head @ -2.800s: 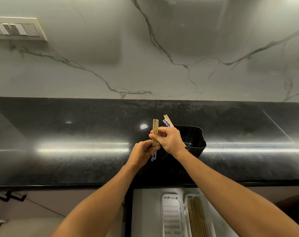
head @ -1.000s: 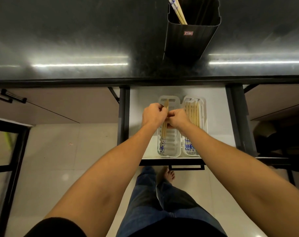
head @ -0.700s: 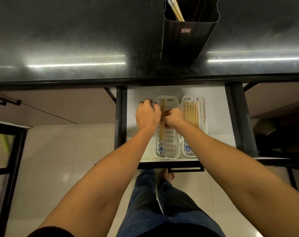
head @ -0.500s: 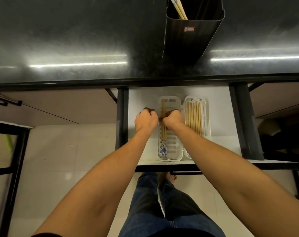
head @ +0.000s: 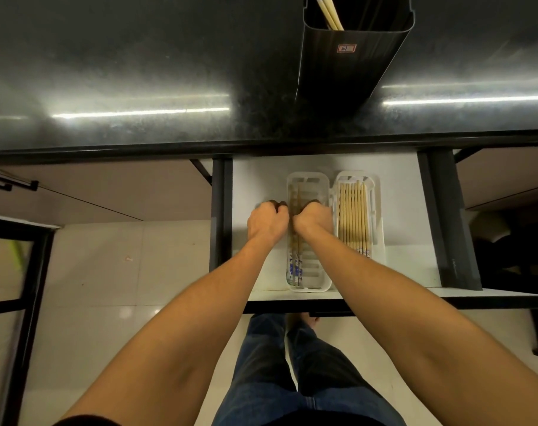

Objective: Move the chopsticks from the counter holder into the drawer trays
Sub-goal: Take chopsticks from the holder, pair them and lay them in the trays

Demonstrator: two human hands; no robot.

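A pair of wooden chopsticks with blue-patterned ends (head: 295, 265) lies lengthwise in the left white tray (head: 307, 176) of the open drawer (head: 261, 173). My left hand (head: 266, 222) and my right hand (head: 313, 221) press against it from either side, fingers curled down onto it; the fingertips are hidden. The right white tray (head: 380, 210) holds several chopsticks (head: 353, 216) side by side. On the counter above stands the black holder (head: 347, 63) with a few chopsticks (head: 330, 12) leaning in its left corner.
The black stone counter (head: 138, 72) overhangs the back of the drawer. Dark metal frame posts (head: 221, 210) (head: 446, 216) flank the drawer. A pale tiled floor (head: 107, 272) lies below, with my legs in jeans (head: 292, 364) under the drawer front.
The pair went from the counter holder down into the left tray. Over the last second both hands lowered it flat and shifted to either side of it.
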